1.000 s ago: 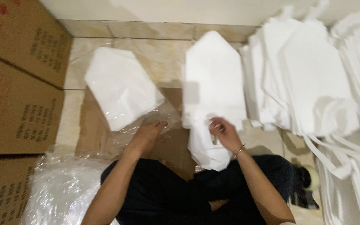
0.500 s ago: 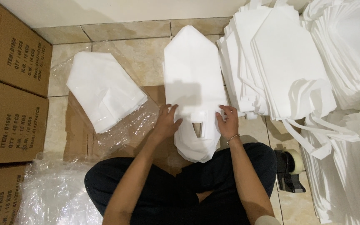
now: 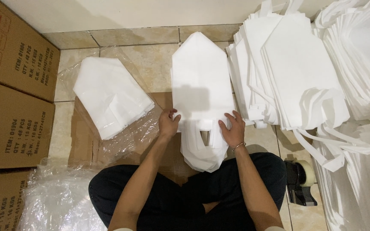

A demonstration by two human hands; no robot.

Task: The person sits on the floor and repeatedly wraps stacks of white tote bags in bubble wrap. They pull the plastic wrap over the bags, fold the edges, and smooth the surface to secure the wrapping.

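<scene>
Because everything here is white, thin and stacked loosely, the likeliest trouble is layers slipping out of line. At the left edge of the frame stand brown cardboard boxes [image 3: 9, 98], with crumpled clear plastic wrap [image 3: 56, 201] at the lower left; that film looks slippery, and a knee shifting onto it could drag the folded white stack [image 3: 108, 96] lying on its own plastic sheet in the upper left centre. In the middle, the white fabric bag [image 3: 200, 81] lies flat on the tiled floor [image 3: 146, 60], its pointed end toward the wall and its handles toward the person's lap. The left hand [image 3: 168, 123] presses on the bag's lower left edge, fingers curled down onto the cloth, a flat press and not a pinch; the right hand [image 3: 233, 130] rests on the lower right edge with fingers spread, holding nothing closed. With no real grip on either side, I judge that the loose handle loops [image 3: 202, 154] hanging below could bunch or fold crookedly. To the right, the tall leaning piles of white bags [image 3: 296, 68] overlap the bag's edge, so an elbow might tip them across it. At the lower right, a tape dispenser [image 3: 300, 184] sits near the knee.
</scene>
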